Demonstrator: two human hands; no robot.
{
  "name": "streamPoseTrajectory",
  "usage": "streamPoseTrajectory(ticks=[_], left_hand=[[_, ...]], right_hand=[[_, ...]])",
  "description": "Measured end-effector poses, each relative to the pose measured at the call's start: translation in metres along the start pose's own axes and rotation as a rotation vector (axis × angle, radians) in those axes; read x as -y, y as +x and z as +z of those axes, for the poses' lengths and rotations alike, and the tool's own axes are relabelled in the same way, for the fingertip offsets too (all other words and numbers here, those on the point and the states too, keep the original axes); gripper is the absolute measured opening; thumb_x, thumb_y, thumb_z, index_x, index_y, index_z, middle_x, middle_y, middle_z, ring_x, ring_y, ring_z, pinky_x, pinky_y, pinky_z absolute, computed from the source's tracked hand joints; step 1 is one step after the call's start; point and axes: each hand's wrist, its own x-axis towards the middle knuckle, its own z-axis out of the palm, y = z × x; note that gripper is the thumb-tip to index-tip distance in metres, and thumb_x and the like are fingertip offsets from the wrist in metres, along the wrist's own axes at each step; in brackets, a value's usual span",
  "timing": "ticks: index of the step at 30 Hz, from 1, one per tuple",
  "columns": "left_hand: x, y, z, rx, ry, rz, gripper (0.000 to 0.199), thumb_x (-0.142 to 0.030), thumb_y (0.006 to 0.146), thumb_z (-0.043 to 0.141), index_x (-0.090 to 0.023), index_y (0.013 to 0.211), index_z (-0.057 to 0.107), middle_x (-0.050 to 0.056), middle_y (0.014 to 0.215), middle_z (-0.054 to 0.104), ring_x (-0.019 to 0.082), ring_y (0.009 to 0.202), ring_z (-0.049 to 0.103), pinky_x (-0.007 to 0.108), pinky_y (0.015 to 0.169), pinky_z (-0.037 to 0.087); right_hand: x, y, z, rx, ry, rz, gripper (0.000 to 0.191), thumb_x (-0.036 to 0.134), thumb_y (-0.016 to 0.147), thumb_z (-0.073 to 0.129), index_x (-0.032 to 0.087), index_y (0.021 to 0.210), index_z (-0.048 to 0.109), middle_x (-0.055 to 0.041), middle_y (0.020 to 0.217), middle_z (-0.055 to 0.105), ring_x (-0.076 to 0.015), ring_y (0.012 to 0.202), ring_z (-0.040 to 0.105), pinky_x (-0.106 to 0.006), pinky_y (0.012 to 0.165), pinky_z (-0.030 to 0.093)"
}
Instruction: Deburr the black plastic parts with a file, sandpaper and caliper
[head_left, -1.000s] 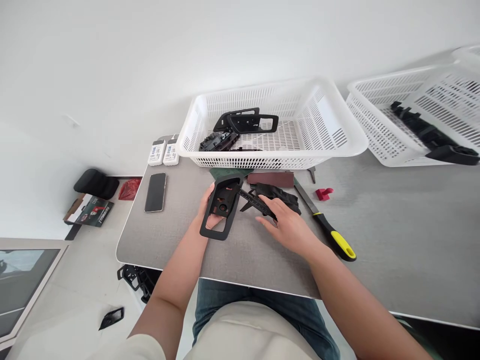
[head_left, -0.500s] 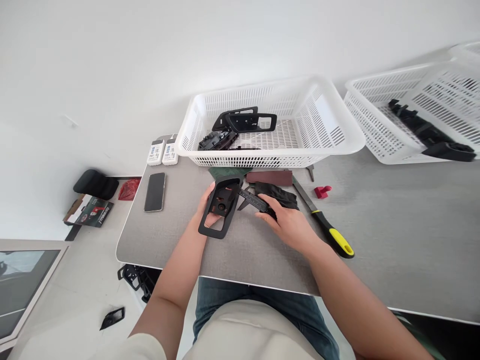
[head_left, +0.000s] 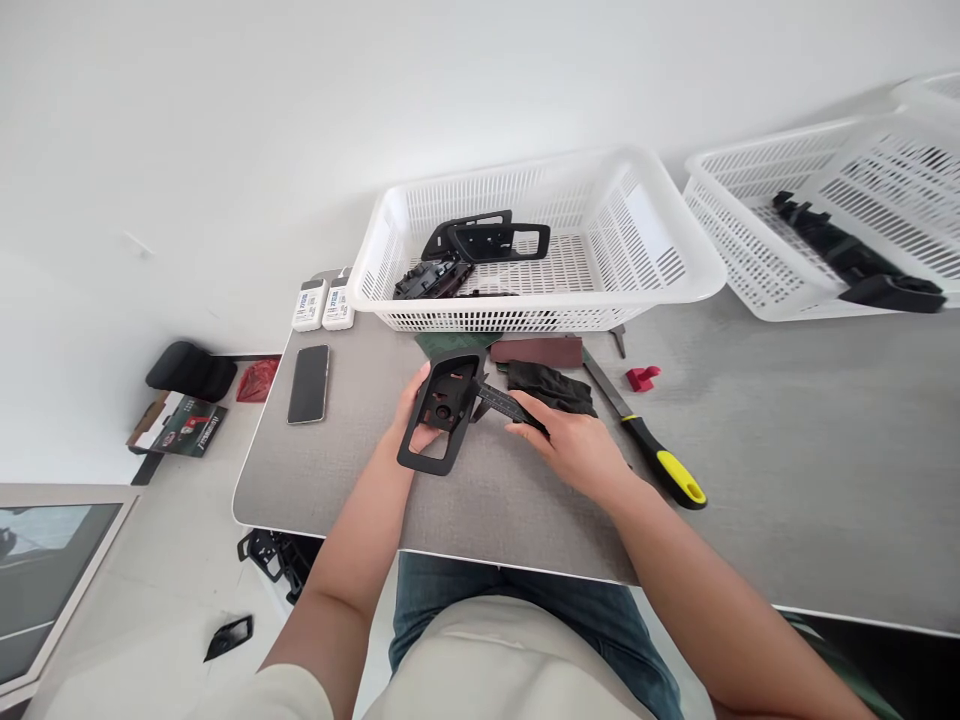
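Upright and slightly tilted over the grey table [head_left: 315, 480], a black plastic frame [head_left: 436, 464] is held in my left hand [head_left: 411, 412], whose fingers wrap behind it. My right hand [head_left: 564, 440] is closed on a dark caliper [head_left: 502, 402]. The caliper's jaws meet the frame's right edge; exactly where they touch is too small to tell. Just beyond my right hand lie a black cloth [head_left: 551, 388] and a maroon block [head_left: 537, 351]. To its right rests a file with a black and yellow handle [head_left: 666, 464].
A white basket [head_left: 540, 314] with several black parts stands at the back. Another basket [head_left: 750, 290] holds a long black part on the right. A phone [head_left: 308, 384] and two white boxes [head_left: 323, 304] lie left. A red piece [head_left: 643, 379] is near the file.
The caliper and my right hand have shifted slightly left, and the caliper's jaws now sit closer against the frame. My left hand keeps its hold. The view has moved a little.
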Motion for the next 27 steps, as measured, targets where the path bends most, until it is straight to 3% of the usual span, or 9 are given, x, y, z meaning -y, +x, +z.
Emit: streamPoseTrajectory(ticks=[6, 13, 21, 27], left_hand=[[-0.0003, 0.0003, 0.0006, -0.004, 0.025, -0.008, 0.043, -0.046, 0.089, 0.042, -0.013, 0.091, 0.070, 0.008, 0.085, 0.072, 0.020, 0.071, 0.066, 0.031, 0.066, 0.051], [0.0007, 0.0012, 0.0003, -0.011, 0.025, -0.002, 0.041, -0.047, 0.086, 0.048, -0.012, 0.094, 0.069, 0.009, 0.085, 0.072, 0.021, 0.073, 0.067, 0.032, 0.068, 0.052], [0.0021, 0.0023, 0.0001, -0.002, 0.006, 0.007, 0.039, -0.046, 0.086, 0.050, -0.012, 0.096, 0.068, 0.007, 0.086, 0.072, 0.019, 0.071, 0.065, 0.034, 0.075, 0.051], [0.0010, -0.0009, -0.0012, 0.018, 0.006, 0.046, 0.040, -0.048, 0.084, 0.053, -0.014, 0.099, 0.067, 0.009, 0.090, 0.071, 0.021, 0.081, 0.066, 0.033, 0.075, 0.051]], right_hand=[[0.0017, -0.0006, -0.0003, -0.076, -0.009, 0.007, 0.048, 0.046, 0.092, 0.038, 0.022, 0.131, 0.055, -0.0083, 0.091, 0.075, -0.0247, 0.073, 0.068, -0.029, 0.056, 0.041], [0.0015, -0.0026, 0.0026, -0.139, -0.035, -0.049, 0.048, 0.045, 0.093, 0.036, 0.018, 0.126, 0.059, -0.0061, 0.069, 0.072, -0.0216, 0.060, 0.065, -0.027, 0.050, 0.036], [-0.0008, -0.0024, 0.0045, -0.172, -0.020, -0.056, 0.048, 0.048, 0.093, 0.036, 0.019, 0.121, 0.062, -0.0053, 0.063, 0.071, -0.0216, 0.054, 0.064, -0.027, 0.049, 0.037], [0.0024, -0.0007, 0.0031, -0.166, -0.019, 0.007, 0.046, 0.046, 0.090, 0.043, 0.020, 0.126, 0.058, -0.0033, 0.062, 0.070, -0.0215, 0.055, 0.064, -0.027, 0.050, 0.038]])
